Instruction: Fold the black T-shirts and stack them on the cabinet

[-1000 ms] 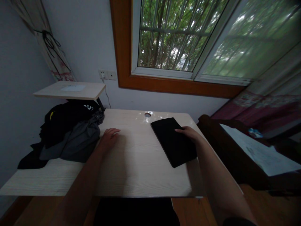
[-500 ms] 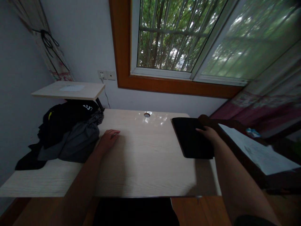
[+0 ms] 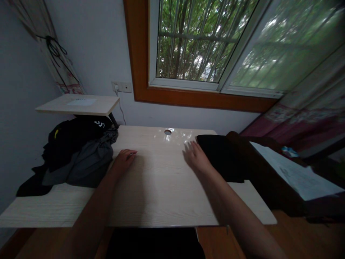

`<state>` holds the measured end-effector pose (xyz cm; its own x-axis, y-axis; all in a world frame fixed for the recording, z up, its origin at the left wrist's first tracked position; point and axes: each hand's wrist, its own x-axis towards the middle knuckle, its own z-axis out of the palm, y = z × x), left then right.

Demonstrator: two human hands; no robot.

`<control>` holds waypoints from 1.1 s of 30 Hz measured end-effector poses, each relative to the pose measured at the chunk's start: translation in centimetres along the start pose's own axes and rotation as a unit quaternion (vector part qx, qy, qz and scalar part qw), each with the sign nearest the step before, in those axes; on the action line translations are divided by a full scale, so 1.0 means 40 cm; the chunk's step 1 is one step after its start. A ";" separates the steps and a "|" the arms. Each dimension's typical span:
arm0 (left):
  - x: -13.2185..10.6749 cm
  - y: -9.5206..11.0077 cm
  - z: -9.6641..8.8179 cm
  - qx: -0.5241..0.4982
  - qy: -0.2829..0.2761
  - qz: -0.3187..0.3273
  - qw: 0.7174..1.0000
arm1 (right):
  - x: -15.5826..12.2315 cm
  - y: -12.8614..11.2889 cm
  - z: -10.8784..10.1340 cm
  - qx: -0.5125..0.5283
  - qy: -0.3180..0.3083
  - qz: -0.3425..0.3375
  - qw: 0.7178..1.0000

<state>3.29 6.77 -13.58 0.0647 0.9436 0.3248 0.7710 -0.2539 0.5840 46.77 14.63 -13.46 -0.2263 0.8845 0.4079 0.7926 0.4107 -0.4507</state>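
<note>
My left hand (image 3: 124, 160) rests on the pale wooden desk (image 3: 167, 187), its fingers loosely stretched and holding nothing. It lies just to the right of a heap of black and grey clothes (image 3: 83, 151). My right hand (image 3: 198, 157) is over the desk with fingers apart and nothing in them. Beside it on the right lies a flat black rectangular thing (image 3: 223, 154); whether it is a folder, a sleeve or folded cloth, I cannot tell. My right forearm passes in front of its near left corner.
A small raised shelf (image 3: 102, 104) with a white sheet (image 3: 81, 102) stands over the clothes. A round cable hole (image 3: 168, 132) is near the desk's back edge. To the right, a dark brown piece of furniture bears a large paper sheet (image 3: 291, 169). A barred window (image 3: 199, 43) is behind.
My right hand has come off the flat black thing and moved left to the desk area beside it. The black thing and my left hand stay where they were.
</note>
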 end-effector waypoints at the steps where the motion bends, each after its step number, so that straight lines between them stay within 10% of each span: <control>1: 0.000 0.001 0.000 0.000 0.001 0.000 1.000 | -0.012 -0.017 0.028 0.020 -0.011 -0.002 1.000; 5: -0.001 0.004 -0.002 0.002 -0.002 0.003 1.000 | -0.040 -0.024 0.078 0.010 -0.009 -0.004 1.000; 19: -0.001 0.000 -0.001 0.002 -0.007 -0.003 1.000 | -0.012 0.139 0.011 -0.073 0.010 0.038 0.997; 33: -0.001 0.024 -0.011 0.025 0.034 0.020 0.999 | -0.083 0.041 0.020 -0.086 -0.010 -0.014 0.996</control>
<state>3.75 6.37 -12.70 0.0536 0.9159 0.3979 0.7996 -0.2780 0.5323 48.39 12.56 -16.19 -0.2601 0.8782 0.4014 0.8704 0.3932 -0.2963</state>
